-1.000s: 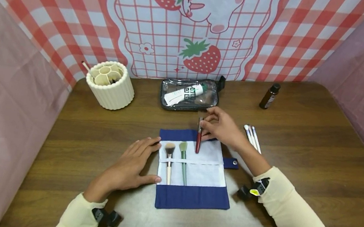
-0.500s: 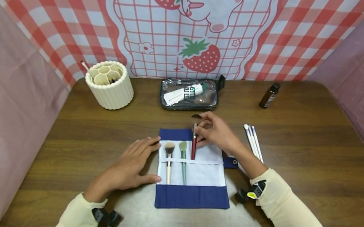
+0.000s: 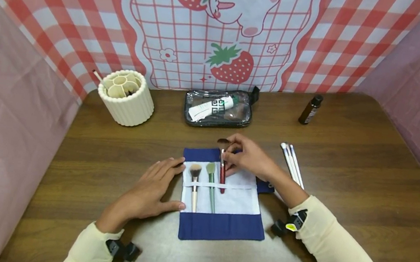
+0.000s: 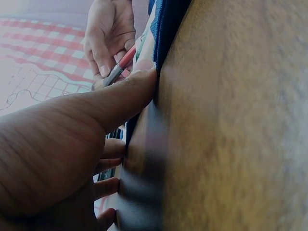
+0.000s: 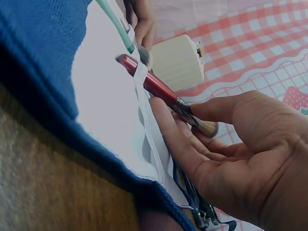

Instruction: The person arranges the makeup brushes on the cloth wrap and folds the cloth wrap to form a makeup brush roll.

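My right hand (image 3: 248, 156) pinches a red-handled makeup brush (image 5: 161, 89) near its metal collar, dark bristles pointing away from me. The lower end of its handle passes under the white elastic band (image 5: 143, 103) of a blue and white brush roll (image 3: 221, 230) lying unrolled. Left of it, a brush with a pale handle (image 3: 194, 200) and a green brush (image 3: 212, 197) sit under the same band. My left hand (image 3: 150, 189) lies with fingers spread at the roll's left edge, thumb (image 4: 137, 89) and fingertips touching it.
Several white brushes (image 3: 292, 165) lie right of the roll, partly behind my right forearm. Behind it is a clear pouch (image 3: 218, 109) with a white tube inside. A cream ribbed holder (image 3: 127, 104) stands back left, a small dark bottle (image 3: 310, 110) back right.
My right hand has moved down and slightly left with the red brush, whose handle end has slid from above the elastic band to beneath it. My left hand stays still.
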`<action>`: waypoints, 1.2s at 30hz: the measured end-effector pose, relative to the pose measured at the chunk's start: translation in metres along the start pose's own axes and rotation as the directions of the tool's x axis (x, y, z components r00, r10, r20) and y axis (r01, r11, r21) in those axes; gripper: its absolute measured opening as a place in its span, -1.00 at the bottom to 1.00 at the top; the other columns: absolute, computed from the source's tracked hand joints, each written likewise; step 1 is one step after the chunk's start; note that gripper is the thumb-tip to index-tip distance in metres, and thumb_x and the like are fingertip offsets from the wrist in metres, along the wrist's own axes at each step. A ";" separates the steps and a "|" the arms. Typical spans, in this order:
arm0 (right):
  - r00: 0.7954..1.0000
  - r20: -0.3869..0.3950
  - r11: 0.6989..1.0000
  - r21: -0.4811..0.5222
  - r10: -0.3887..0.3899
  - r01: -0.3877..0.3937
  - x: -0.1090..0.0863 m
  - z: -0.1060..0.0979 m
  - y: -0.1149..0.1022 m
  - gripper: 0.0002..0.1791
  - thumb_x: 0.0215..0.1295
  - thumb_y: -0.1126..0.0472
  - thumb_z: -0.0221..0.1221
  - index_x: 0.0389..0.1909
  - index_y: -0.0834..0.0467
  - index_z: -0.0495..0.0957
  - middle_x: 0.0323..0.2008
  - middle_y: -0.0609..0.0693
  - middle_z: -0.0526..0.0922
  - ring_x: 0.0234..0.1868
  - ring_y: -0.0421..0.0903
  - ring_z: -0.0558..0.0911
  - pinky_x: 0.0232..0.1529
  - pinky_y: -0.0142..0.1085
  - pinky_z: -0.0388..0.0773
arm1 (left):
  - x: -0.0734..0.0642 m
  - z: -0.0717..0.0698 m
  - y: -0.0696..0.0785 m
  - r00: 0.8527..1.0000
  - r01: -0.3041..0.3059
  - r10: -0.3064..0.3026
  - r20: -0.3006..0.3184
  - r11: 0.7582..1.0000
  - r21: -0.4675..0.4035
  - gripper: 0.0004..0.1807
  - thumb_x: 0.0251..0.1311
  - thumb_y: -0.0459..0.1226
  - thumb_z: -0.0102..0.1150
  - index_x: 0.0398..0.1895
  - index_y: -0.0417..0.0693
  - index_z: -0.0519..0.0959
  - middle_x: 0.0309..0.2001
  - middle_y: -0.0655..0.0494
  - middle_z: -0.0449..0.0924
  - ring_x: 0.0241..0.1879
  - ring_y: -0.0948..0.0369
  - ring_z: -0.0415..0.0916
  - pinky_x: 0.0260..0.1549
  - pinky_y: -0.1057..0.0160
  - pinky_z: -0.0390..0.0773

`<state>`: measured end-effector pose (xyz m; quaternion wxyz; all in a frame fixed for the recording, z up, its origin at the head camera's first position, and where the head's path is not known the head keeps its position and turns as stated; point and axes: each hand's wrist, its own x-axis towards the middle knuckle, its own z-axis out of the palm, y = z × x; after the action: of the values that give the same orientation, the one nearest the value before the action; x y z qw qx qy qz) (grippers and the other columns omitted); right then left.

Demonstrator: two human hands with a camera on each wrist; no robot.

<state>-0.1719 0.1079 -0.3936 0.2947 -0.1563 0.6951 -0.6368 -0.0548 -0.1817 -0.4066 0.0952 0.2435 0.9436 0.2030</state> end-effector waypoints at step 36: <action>0.973 0.195 0.495 -0.838 -0.122 0.230 -0.031 -0.015 -0.031 -0.94 0.42 0.19 0.22 -0.27 0.04 0.63 -0.39 -0.14 0.56 -0.41 -0.20 0.47 -0.36 -0.25 0.46 | 0.001 -0.001 0.000 1.000 0.007 -0.008 0.012 1.000 0.007 0.07 0.18 0.28 0.24 0.58 -0.10 0.09 0.61 0.08 -0.16 0.56 0.00 -0.21 0.48 -0.10 -0.15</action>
<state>-0.1619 0.1336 -0.3570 0.1507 -0.3857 0.8809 -0.2291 -0.0554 -0.1814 -0.4059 0.1009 0.2416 0.9446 0.1978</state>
